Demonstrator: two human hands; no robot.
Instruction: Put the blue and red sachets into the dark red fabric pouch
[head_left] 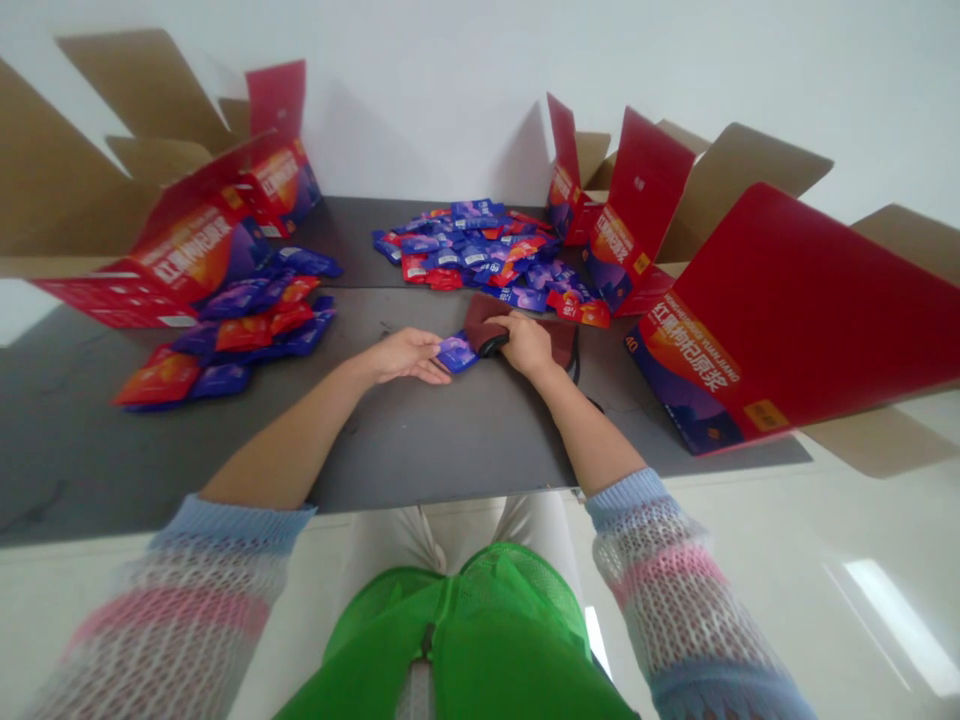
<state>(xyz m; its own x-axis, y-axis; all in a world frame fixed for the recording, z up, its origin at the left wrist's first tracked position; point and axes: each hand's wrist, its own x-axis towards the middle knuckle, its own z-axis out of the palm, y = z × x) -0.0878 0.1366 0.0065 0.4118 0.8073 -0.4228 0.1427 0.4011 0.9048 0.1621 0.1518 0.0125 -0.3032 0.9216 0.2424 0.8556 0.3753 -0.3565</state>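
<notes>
My left hand pinches the left edge of a small purple sachet over the middle of the grey table. Close beside it, my right hand is closed on a brown cloth-like bag. A dark rounded part shows at the bag's near side under the fingers; I cannot tell what it is. The sachet's right end meets the bag. Just beyond my hands lies a heap of purple and red sachets. More sachets lie in overlapping rows left of my left hand.
Open red cartons with raised flaps stand on both sides: a large one and a smaller one at left, and several at right, the nearest at the table's edge. A black cord trails right of the bag. The grey table meets a white wall.
</notes>
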